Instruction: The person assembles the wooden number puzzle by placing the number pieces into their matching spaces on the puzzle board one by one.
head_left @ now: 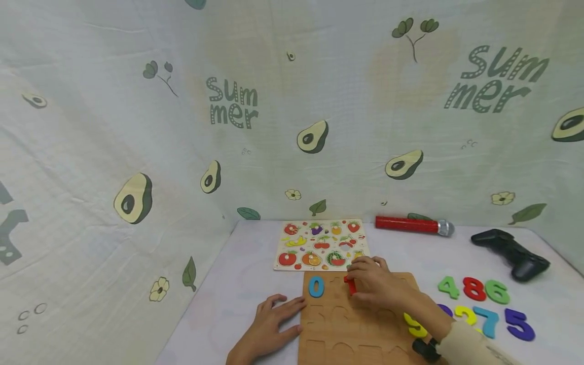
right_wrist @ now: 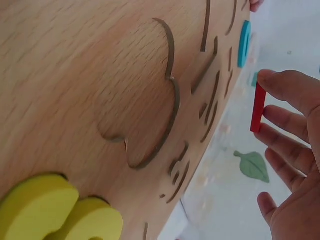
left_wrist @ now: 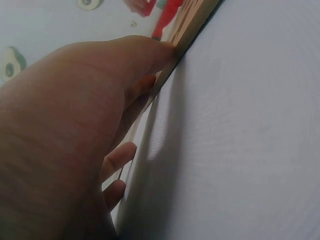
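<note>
My right hand pinches a red number 1 between thumb and fingertips, over the top row of a wooden number board. In the right wrist view the red number 1 is seen edge-on, thumb at one end. A blue 0 sits at the board's upper left, left of the red piece. Along the board's left edge lies my left hand, its fingers extended and fingertips at the edge. The left wrist view shows the thumb against the board's side.
Loose numbers lie right of the board: a green 4, red 8, blue 7, purple 5 and others. A yellow number overlaps the board's right edge. Behind are a fruit puzzle, red microphone and black game controller.
</note>
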Motion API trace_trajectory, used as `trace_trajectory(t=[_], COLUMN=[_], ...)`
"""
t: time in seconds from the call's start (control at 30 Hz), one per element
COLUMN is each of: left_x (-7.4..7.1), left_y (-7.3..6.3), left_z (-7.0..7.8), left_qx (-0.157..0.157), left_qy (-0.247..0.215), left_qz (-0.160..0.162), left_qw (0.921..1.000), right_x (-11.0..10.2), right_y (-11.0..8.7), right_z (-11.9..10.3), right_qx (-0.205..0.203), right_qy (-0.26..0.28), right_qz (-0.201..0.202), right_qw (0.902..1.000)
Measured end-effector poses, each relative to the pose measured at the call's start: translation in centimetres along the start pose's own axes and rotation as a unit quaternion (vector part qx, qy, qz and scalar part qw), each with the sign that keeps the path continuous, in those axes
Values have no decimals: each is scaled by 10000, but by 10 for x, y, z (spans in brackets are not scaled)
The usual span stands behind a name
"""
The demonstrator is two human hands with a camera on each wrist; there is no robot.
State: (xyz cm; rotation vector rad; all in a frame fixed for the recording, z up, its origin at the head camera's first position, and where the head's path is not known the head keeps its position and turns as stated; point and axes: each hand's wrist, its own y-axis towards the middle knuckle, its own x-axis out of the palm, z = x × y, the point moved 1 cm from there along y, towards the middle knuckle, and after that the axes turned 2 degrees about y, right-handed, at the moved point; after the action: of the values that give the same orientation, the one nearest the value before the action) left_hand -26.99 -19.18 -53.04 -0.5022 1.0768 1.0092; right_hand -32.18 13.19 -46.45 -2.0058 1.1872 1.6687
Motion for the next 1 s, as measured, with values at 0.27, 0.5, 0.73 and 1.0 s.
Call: trace_trajectory(t=[0.27, 0.5, 0.73, 1.0], left_x=[1, 3, 1, 1], left_y=[0, 2, 3, 2], left_z=[0, 1, 0, 0], left_qx=[-28, -87, -192, -143], left_qy=[-6, -25, 37, 60], left_qz=[-6, -55, -144, -134], left_qw=[10000, 9999, 9997, 9998], right_x=[11, 17, 23, 28], right_y=[7, 11, 17, 22], right_z=[0, -1, -4, -5], right_qx=[19, -37, 1, 67], right_qy=[32, 197, 292, 388], right_qz=[-139, -208, -236, -357], right_qw=[9999, 9996, 9993, 9986])
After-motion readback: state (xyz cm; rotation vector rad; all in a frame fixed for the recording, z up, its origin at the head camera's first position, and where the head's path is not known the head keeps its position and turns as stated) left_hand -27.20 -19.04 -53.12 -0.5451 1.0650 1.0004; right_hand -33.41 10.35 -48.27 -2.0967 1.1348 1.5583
